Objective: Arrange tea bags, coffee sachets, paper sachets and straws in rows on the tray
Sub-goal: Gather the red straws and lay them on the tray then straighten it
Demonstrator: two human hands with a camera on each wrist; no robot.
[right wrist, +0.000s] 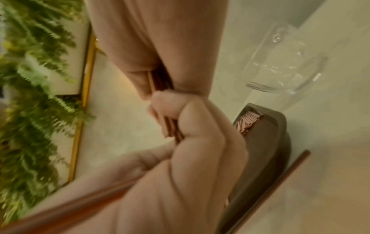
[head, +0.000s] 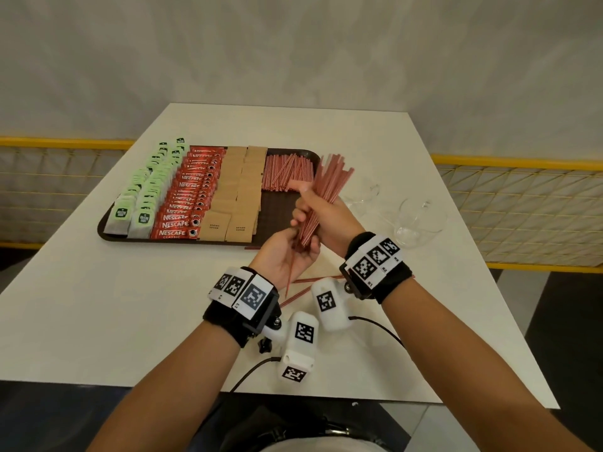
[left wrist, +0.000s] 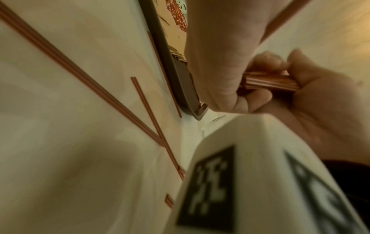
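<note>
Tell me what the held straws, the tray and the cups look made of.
Straws: thin, red-and-white striped; paper or plastic, unclear.
Tray: dark brown, matte, raised rounded rim; likely moulded plastic.
Cups: clear, see-through, glinting; glass or clear plastic.

Left wrist view, blurred. Bundle of red-striped straws (left wrist: 270,80) gripped between two hands (left wrist: 320,101). Loose straws (left wrist: 148,110) lying crossed on the pale worktop (left wrist: 70,102). Dark tray (left wrist: 180,76) edge beside them. White marker block (left wrist: 260,182) in foreground.

A café-like place: white table (head: 359,151), yellow railing (head: 522,164), fern wall (right wrist: 36,95).
</note>
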